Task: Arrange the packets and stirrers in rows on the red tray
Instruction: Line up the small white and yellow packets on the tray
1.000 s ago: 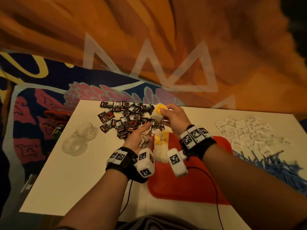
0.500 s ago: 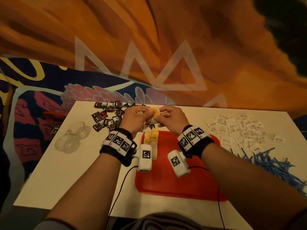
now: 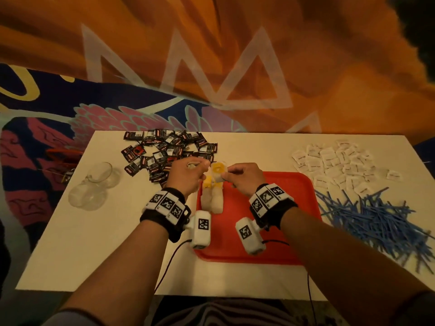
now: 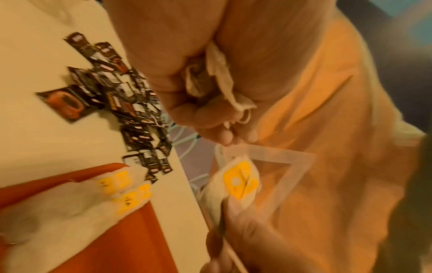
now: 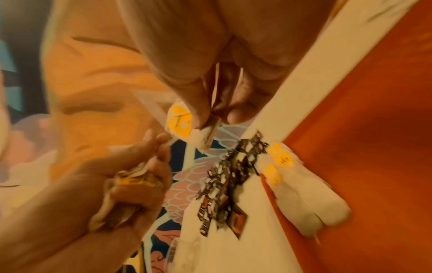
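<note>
Two white-and-yellow packets (image 3: 211, 196) already lie at the red tray's (image 3: 270, 243) 10 o'clock corner, right hand (image 3: 244, 177) now pinching a third packet (image 3: 217, 171) above them after the left hand (image 3: 186, 175), clutching spare packets, let go

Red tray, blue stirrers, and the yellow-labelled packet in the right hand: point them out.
red tray (image 3: 294, 231), head view, bare floor near its right side.
blue stirrers (image 3: 376, 222), head view, middle of the pile.
yellow-labelled packet (image 5: 178, 118), right wrist view, on its yellow label.
</note>
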{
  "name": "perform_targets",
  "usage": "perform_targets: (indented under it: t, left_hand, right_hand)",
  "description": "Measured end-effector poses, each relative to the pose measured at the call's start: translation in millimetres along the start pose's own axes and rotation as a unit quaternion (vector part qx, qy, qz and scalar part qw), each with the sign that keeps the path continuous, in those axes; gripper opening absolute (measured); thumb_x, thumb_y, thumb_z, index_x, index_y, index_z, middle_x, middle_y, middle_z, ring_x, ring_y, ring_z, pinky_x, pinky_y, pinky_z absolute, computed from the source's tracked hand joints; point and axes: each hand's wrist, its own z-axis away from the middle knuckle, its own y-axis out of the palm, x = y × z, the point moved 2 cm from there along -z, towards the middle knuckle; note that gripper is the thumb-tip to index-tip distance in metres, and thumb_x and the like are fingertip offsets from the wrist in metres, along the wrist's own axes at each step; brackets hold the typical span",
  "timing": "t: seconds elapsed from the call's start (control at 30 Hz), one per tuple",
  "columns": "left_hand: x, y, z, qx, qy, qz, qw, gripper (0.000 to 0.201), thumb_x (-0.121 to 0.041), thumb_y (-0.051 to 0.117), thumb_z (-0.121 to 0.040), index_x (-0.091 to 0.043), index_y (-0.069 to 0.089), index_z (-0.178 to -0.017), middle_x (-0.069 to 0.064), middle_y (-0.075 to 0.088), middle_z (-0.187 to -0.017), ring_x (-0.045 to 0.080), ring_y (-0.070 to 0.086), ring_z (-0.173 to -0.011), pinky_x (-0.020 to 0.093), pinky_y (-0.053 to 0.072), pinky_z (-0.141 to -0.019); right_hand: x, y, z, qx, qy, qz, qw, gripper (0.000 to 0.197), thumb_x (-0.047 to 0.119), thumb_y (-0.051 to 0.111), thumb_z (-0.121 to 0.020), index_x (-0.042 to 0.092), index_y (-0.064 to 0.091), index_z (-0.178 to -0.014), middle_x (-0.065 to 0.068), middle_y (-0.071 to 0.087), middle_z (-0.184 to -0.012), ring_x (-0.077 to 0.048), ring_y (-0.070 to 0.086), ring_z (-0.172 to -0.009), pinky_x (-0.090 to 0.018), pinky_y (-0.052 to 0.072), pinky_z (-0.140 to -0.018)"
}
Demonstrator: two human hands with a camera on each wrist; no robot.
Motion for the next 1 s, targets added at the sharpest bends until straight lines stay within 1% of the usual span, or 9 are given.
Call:
perform_targets:
  t: [0.07, 0.2, 0.33, 0.47, 0.53, 0.63, 0.73, 0.8, 1.0]
  left_hand:
    - [21.5, -14.6, -4.1, -0.001, -0.041, 0.003, 0.999, 0.008, -0.019, 0.069, -0.092, -0.018, 0.072, -0.085, 0.008, 0.067, -0.076, 0.017, 0.055, -0.059, 0.023, 0.035, -0.044]
    - [57.0, -42.1, -3.3, 0.008, -0.097, 0.012, 0.995, 0.009, -0.015, 0.065, -0.094, -0.014, 0.071, -0.087, 0.005, 0.068, -0.081, 0.010, 0.057, -0.058, 0.024, 0.037, -0.046]
    - [86.8, -68.9, -0.3, 0.002, -0.134, 0.012, 0.991, 0.006, -0.015, 0.068, -0.091, -0.012, 0.072, -0.089, 0.007, 0.068, -0.083, 0.014, 0.057, -0.063, 0.025, 0.037, -0.047]
    - [103.5, -90.9, 4.9, 0.004, -0.151, -0.003, 0.989, 0.007, -0.012, 0.068, -0.092, -0.011, 0.073, -0.087, 0.007, 0.067, -0.081, 0.014, 0.056, -0.062, 0.023, 0.035, -0.046]
    - [108.2, -98.8, 5.9, 0.005, -0.154, -0.007, 0.988, 0.007, -0.012, 0.068, -0.092, -0.011, 0.073, -0.087, 0.007, 0.068, -0.081, 0.014, 0.056, -0.062, 0.024, 0.034, -0.046]
    - [111.1, -105.8, 5.0, 0.000, -0.156, -0.006, 0.988, 0.007, -0.012, 0.068, -0.092, -0.011, 0.073, -0.087, 0.007, 0.069, -0.082, 0.014, 0.056, -0.062, 0.023, 0.035, -0.046]
    - [112.0, -109.3, 3.8, 0.000, -0.157, -0.007, 0.988, 0.007, -0.012, 0.068, -0.092, -0.011, 0.073, -0.087, 0.006, 0.069, -0.081, 0.012, 0.056, -0.060, 0.023, 0.036, -0.046]
    - [112.9, -110.4, 3.2, -0.001, -0.156, -0.005, 0.988, 0.008, -0.012, 0.068, -0.092, -0.012, 0.073, -0.087, 0.005, 0.069, -0.080, 0.012, 0.056, -0.060, 0.022, 0.036, -0.045]
    - [115.9, -107.1, -1.6, 0.006, -0.158, -0.003, 0.987, 0.007, -0.011, 0.068, -0.092, -0.011, 0.074, -0.088, 0.005, 0.069, -0.079, 0.012, 0.056, -0.059, 0.022, 0.036, -0.045]
  right_hand:
    - [-25.6, 17.5, -2.5, 0.018, 0.060, 0.020, 0.998, 0.023, 0.027, 0.079, -0.079, 0.012, 0.077, -0.096, -0.001, 0.071, -0.090, -0.015, 0.061, -0.075, -0.028, 0.049, -0.071]
    - [-70.9, 49.5, 4.1, 0.033, 0.174, 0.067, 0.982, 0.028, 0.030, 0.078, -0.079, 0.017, 0.075, -0.103, -0.001, 0.071, -0.099, -0.011, 0.059, -0.076, -0.017, 0.040, -0.054]
    - [-96.7, 81.1, 13.1, 0.061, 0.227, 0.086, 0.968, 0.030, 0.026, 0.072, -0.087, 0.013, 0.070, -0.113, -0.003, 0.068, -0.110, -0.013, 0.055, -0.085, -0.014, 0.036, -0.052]
    - [-105.5, 107.9, 15.7, 0.044, 0.232, 0.108, 0.966, 0.027, 0.023, 0.065, -0.092, 0.014, 0.070, -0.117, -0.002, 0.068, -0.118, -0.014, 0.058, -0.089, -0.018, 0.043, -0.067]
    - [-102.8, 116.3, 13.1, 0.033, 0.237, 0.126, 0.963, 0.026, 0.022, 0.064, -0.093, 0.014, 0.069, -0.118, -0.002, 0.066, -0.121, -0.018, 0.061, -0.100, -0.019, 0.041, -0.072]
    - [-99.4, 123.9, 5.5, 0.020, 0.242, 0.142, 0.960, 0.022, 0.025, 0.066, -0.091, 0.015, 0.070, -0.111, -0.004, 0.067, -0.113, -0.017, 0.059, -0.093, -0.020, 0.045, -0.070]
    - [-101.3, 129.3, 1.2, -0.010, 0.252, 0.148, 0.956, 0.012, 0.021, 0.070, -0.088, 0.015, 0.065, -0.097, -0.002, 0.064, -0.100, -0.009, 0.050, -0.069, -0.016, 0.034, -0.049]
    - [-106.4, 132.6, -0.5, -0.034, 0.256, 0.138, 0.956, 0.012, 0.018, 0.072, -0.086, 0.016, 0.062, -0.090, -0.003, 0.064, -0.097, -0.004, 0.046, -0.061, -0.016, 0.032, -0.046]
    - [-108.9, 133.9, -1.5, -0.054, 0.255, 0.152, 0.953, 0.016, 0.021, 0.071, -0.087, 0.022, 0.056, -0.080, -0.002, 0.063, -0.096, -0.012, 0.054, -0.072, -0.018, 0.036, -0.048]
